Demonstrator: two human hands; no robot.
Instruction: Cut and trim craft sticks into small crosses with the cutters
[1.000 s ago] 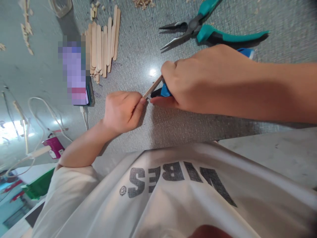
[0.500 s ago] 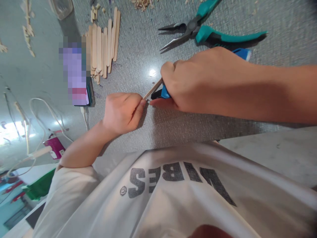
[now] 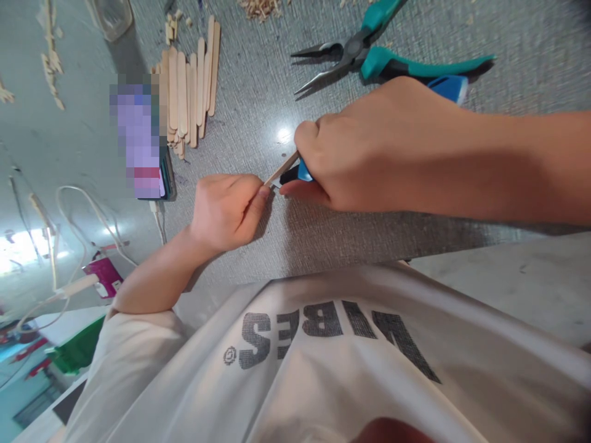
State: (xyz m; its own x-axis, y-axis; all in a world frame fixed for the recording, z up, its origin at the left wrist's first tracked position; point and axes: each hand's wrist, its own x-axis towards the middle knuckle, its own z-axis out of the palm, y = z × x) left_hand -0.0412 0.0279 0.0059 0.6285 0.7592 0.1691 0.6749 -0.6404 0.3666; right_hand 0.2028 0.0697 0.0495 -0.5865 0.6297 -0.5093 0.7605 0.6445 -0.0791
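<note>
My left hand (image 3: 228,211) is closed on one end of a wooden craft stick (image 3: 281,168), which slants up to the right toward my other hand. My right hand (image 3: 369,147) is wrapped round a blue utility knife (image 3: 304,170) with a black tip. The knife's blade, partly hidden, lies against the stick close to my left fingertips. Behind my right hand the knife's blue rear end sticks out. My right fingers also touch the upper end of the stick.
Long-nose pliers (image 3: 354,48) with teal handles lie spread beyond my right hand. A pile of craft sticks (image 3: 182,92) sits beside a phone (image 3: 138,138) on a cable. Wood shavings (image 3: 261,7) and a clear container (image 3: 115,18) are farther back. A purple box (image 3: 105,275) stands at left.
Both hands keep their hold on the stick and the knife. My right hand has shifted very slightly left; the view has also moved a little.
</note>
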